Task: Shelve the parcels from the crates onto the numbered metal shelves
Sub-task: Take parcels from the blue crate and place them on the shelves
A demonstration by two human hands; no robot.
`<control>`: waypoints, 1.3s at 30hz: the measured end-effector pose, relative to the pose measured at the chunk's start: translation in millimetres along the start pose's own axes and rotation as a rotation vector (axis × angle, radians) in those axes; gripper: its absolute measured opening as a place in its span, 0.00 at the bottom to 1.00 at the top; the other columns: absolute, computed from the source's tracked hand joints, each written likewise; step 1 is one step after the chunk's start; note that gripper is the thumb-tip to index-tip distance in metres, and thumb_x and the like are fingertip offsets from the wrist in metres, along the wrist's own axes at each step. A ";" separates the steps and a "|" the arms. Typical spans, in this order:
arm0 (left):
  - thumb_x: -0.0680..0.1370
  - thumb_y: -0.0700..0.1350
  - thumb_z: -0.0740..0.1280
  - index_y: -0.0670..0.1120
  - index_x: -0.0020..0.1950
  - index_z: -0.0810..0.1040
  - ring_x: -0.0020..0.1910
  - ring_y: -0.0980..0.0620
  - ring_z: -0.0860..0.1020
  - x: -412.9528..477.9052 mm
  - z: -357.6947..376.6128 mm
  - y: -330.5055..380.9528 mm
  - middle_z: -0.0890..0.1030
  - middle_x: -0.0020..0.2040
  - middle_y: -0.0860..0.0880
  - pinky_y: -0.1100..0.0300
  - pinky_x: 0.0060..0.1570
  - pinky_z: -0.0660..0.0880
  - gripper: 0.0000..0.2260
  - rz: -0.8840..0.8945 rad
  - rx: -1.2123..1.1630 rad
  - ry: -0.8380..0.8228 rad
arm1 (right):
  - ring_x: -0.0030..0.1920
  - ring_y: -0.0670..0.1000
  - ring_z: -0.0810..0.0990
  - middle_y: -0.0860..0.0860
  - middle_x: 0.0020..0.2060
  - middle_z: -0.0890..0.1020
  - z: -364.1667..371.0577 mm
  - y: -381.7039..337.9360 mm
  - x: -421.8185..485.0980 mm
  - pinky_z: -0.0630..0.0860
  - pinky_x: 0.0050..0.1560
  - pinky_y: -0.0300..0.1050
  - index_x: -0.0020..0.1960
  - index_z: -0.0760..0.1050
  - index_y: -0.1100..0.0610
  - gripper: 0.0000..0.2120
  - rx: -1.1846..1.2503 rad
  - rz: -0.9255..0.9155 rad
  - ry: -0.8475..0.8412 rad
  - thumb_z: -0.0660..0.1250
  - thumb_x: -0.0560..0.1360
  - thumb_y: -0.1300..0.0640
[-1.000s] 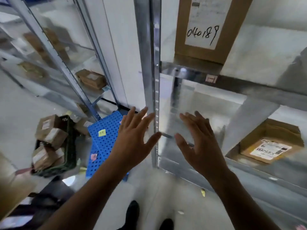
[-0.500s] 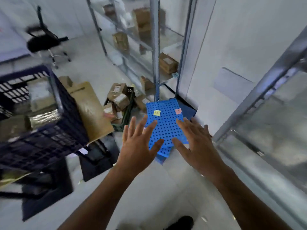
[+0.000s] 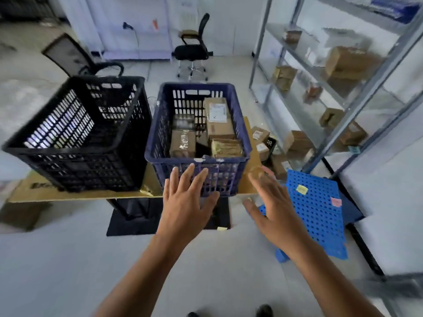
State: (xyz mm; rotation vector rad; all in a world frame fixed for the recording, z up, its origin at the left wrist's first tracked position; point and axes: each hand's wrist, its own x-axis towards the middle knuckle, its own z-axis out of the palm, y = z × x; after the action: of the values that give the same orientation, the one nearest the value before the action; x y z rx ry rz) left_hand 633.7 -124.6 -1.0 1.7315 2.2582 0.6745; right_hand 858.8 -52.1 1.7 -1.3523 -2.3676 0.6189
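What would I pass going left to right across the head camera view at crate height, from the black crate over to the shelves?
black crate → blue crate of parcels → loose parcels on the floor → metal shelves

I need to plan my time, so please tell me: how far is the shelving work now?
Done: several parcels already sit on the metal shelves. The black crate looks empty. In hand: nothing; left hand and right hand are open, near the blue crate. Left: its parcels, like the labelled box, and more in a small crate on the floor.
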 end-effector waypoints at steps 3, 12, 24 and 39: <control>0.81 0.69 0.53 0.60 0.82 0.55 0.83 0.46 0.42 17.4 -9.8 -31.2 0.52 0.85 0.53 0.47 0.79 0.39 0.31 -0.049 -0.007 0.044 | 0.84 0.51 0.51 0.51 0.82 0.62 16.6 -17.3 31.2 0.55 0.82 0.59 0.84 0.59 0.45 0.34 0.002 -0.048 -0.022 0.54 0.81 0.33; 0.81 0.69 0.53 0.59 0.82 0.54 0.83 0.46 0.43 128.1 -9.1 -76.6 0.52 0.84 0.52 0.46 0.80 0.45 0.32 -0.107 -0.027 0.024 | 0.83 0.50 0.52 0.50 0.82 0.62 38.5 -1.9 171.1 0.55 0.82 0.56 0.83 0.58 0.44 0.31 -0.038 -0.075 0.003 0.55 0.83 0.36; 0.81 0.67 0.58 0.50 0.83 0.54 0.82 0.49 0.51 322.8 47.4 -60.7 0.56 0.83 0.49 0.44 0.80 0.55 0.37 -0.130 -0.112 -0.239 | 0.83 0.51 0.33 0.49 0.85 0.52 36.4 68.6 338.5 0.30 0.79 0.54 0.84 0.49 0.41 0.34 -0.201 0.048 -0.031 0.48 0.81 0.32; 0.78 0.57 0.72 0.58 0.82 0.50 0.47 0.58 0.78 420.5 123.5 -54.9 0.77 0.57 0.58 0.59 0.46 0.74 0.40 -0.543 -0.794 -0.515 | 0.84 0.55 0.40 0.52 0.85 0.47 67.1 87.7 380.6 0.47 0.81 0.56 0.85 0.52 0.47 0.32 -0.392 0.133 -0.075 0.55 0.84 0.39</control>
State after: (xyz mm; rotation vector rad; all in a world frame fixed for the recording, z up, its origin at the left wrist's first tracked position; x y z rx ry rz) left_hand 521.4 292.9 -91.4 0.7541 1.6372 0.7386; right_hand 703.4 305.0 -71.2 -1.6847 -2.5685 0.2462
